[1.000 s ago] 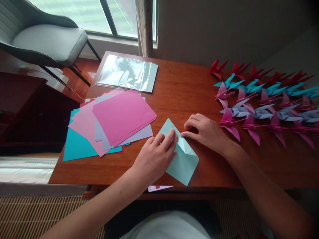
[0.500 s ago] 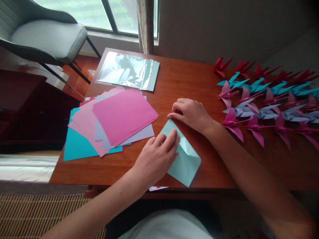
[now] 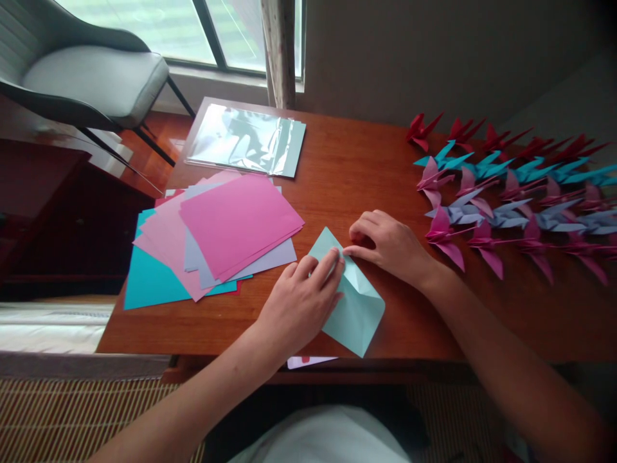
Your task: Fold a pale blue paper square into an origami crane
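Observation:
A sheet of pale green origami paper [image 3: 359, 321], partly folded with a raised flap, lies near the front edge of the table. My left hand [image 3: 303, 292] presses on its left part, fingers bent together over the fold and covering some of it. At the sheet's upper right edge, my right hand [image 3: 390, 247] rests with the thumb stretched out to the paper, its tip near my left fingertips. The other right fingers curl above, with a gap between them and the thumb.
Left of the sheet is a fanned stack of coloured paper [image 3: 241, 225]. Behind it lies a clear-wrapped pack of pale paper [image 3: 245, 138]. Rows of folded paper cranes [image 3: 491, 251] stand on the right of the wooden table [image 3: 357, 167]. A grey chair [image 3: 96, 77] stands by the window.
My right hand has slid down and right along the sheet's edge, away from the top corner, which now shows uncovered. My left hand has stayed on the paper.

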`<action>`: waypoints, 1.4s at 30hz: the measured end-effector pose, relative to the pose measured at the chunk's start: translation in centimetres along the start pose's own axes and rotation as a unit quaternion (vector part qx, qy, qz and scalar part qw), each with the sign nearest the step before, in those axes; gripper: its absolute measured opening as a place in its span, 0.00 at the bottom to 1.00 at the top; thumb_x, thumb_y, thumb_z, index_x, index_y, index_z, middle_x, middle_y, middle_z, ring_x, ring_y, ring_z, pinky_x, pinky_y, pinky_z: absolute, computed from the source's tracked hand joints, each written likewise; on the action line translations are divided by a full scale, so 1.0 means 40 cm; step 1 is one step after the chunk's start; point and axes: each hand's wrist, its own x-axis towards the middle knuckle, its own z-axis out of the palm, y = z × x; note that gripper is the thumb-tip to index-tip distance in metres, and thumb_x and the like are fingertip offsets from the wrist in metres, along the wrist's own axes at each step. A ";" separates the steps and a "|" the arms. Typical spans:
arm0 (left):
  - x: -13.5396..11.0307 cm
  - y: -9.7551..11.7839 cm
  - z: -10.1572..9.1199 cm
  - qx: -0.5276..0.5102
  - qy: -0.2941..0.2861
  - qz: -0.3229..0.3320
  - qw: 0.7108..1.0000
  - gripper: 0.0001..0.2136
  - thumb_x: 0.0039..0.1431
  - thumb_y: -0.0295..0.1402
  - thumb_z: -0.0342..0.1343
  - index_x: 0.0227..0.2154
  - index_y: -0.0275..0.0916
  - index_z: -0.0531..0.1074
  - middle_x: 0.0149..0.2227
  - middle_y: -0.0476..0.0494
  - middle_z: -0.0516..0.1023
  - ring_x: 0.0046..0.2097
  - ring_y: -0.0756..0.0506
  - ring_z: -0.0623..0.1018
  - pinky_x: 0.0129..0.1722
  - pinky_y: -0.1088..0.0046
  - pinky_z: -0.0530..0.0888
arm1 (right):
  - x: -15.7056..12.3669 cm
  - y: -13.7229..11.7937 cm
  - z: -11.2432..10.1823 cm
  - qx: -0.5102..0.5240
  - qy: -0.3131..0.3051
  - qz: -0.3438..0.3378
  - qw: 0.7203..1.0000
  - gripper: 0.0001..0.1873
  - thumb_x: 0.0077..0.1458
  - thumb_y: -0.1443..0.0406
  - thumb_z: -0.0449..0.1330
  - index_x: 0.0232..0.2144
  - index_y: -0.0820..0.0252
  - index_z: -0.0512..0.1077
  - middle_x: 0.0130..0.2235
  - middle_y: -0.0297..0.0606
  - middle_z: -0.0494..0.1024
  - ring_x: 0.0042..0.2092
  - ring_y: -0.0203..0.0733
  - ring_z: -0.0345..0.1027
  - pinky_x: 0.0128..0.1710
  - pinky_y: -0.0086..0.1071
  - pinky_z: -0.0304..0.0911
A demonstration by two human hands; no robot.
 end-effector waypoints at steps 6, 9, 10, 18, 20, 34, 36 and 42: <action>-0.001 0.000 0.003 -0.010 0.005 -0.005 1.000 0.22 0.72 0.38 0.44 0.65 0.38 0.63 0.68 0.38 0.63 0.52 0.39 0.72 0.51 0.59 0.73 | -0.051 0.010 -0.031 0.075 -0.036 -0.004 0.997 0.10 0.60 0.57 0.64 0.35 0.56 0.72 0.37 0.38 0.76 0.40 0.44 0.68 0.41 0.36 0.63; -0.002 -0.001 0.004 -0.024 0.010 -0.010 1.000 0.23 0.72 0.38 0.45 0.65 0.36 0.62 0.68 0.37 0.64 0.52 0.38 0.72 0.52 0.59 0.72 | -0.065 -0.018 -0.053 0.184 -0.012 0.046 0.982 0.10 0.64 0.57 0.60 0.40 0.56 0.73 0.39 0.39 0.78 0.39 0.42 0.72 0.38 0.34 0.67; -0.002 -0.001 0.004 -0.031 0.015 -0.014 0.999 0.23 0.71 0.38 0.45 0.65 0.35 0.62 0.68 0.36 0.64 0.52 0.38 0.73 0.53 0.59 0.72 | -0.072 -0.035 -0.060 0.211 -0.003 0.059 0.976 0.13 0.64 0.55 0.59 0.44 0.57 0.73 0.42 0.40 0.79 0.40 0.43 0.73 0.38 0.34 0.68; -0.009 -0.001 0.015 -0.048 0.065 -0.032 0.996 0.25 0.70 0.39 0.50 0.64 0.30 0.62 0.65 0.31 0.67 0.52 0.38 0.74 0.55 0.59 0.72 | -0.120 -0.108 -0.020 0.025 0.089 0.057 0.994 0.21 0.64 0.61 0.59 0.58 0.54 0.66 0.53 0.45 0.78 0.53 0.53 0.72 0.53 0.46 0.68; -0.010 0.000 0.014 -0.054 0.058 -0.028 0.996 0.22 0.70 0.38 0.50 0.62 0.31 0.65 0.64 0.34 0.69 0.52 0.38 0.74 0.53 0.59 0.73 | -0.120 -0.088 0.003 -0.036 0.102 0.079 0.991 0.21 0.63 0.65 0.59 0.58 0.55 0.67 0.53 0.47 0.77 0.53 0.56 0.70 0.51 0.48 0.67; -0.033 -0.005 -0.024 -0.057 0.103 -0.239 0.964 0.22 0.69 0.40 0.51 0.61 0.36 0.64 0.54 0.36 0.77 0.49 0.38 0.79 0.44 0.61 0.76 | -0.108 -0.106 0.057 -0.055 0.066 0.016 0.996 0.17 0.67 0.63 0.52 0.55 0.58 0.72 0.46 0.47 0.75 0.45 0.50 0.66 0.45 0.42 0.66; -0.021 -0.004 -0.028 -0.074 0.095 -0.262 0.957 0.21 0.68 0.39 0.53 0.60 0.37 0.64 0.51 0.37 0.78 0.45 0.39 0.80 0.37 0.65 0.75 | -0.110 -0.108 0.060 -0.057 0.067 0.016 0.996 0.18 0.67 0.61 0.53 0.55 0.59 0.72 0.46 0.47 0.74 0.45 0.51 0.66 0.45 0.42 0.66; 0.012 0.000 -0.030 -0.127 0.150 -0.290 0.937 0.17 0.65 0.29 0.55 0.56 0.39 0.69 0.39 0.45 0.79 0.37 0.45 0.79 0.31 0.72 0.71 | -0.108 -0.116 0.062 -0.081 0.061 0.019 0.995 0.21 0.67 0.61 0.52 0.58 0.60 0.71 0.46 0.48 0.73 0.45 0.50 0.65 0.44 0.42 0.64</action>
